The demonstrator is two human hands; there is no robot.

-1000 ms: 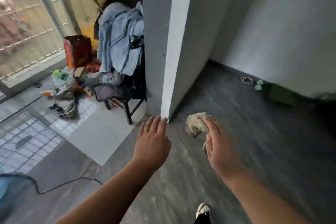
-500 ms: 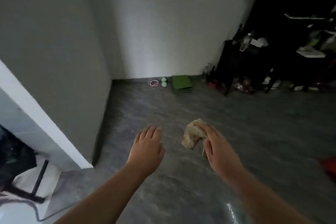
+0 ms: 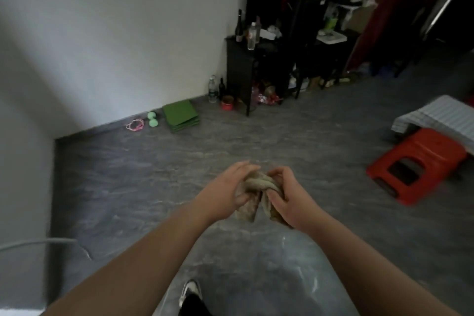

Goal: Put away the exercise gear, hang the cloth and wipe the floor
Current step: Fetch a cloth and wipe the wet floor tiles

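Observation:
A crumpled beige cloth (image 3: 257,187) hangs in front of me, twisted between both hands. My left hand (image 3: 225,192) grips its left side and my right hand (image 3: 287,196) grips its right side, above the grey floor (image 3: 154,174). Far off against the white wall lie the exercise gear: a folded green mat (image 3: 180,115), a light green dumbbell (image 3: 152,119) and a pink skipping rope (image 3: 135,125).
A black shelf (image 3: 241,69) with bottles stands at the wall, with bottles and a red tub (image 3: 227,104) on the floor beside it. A red plastic stool (image 3: 415,164) sits at right under a striped cloth (image 3: 441,115). My shoe (image 3: 189,290) is below.
The view has swung right from the doorway into the room. My left hand, empty before, has come across and taken hold of the cloth that my right hand carried.

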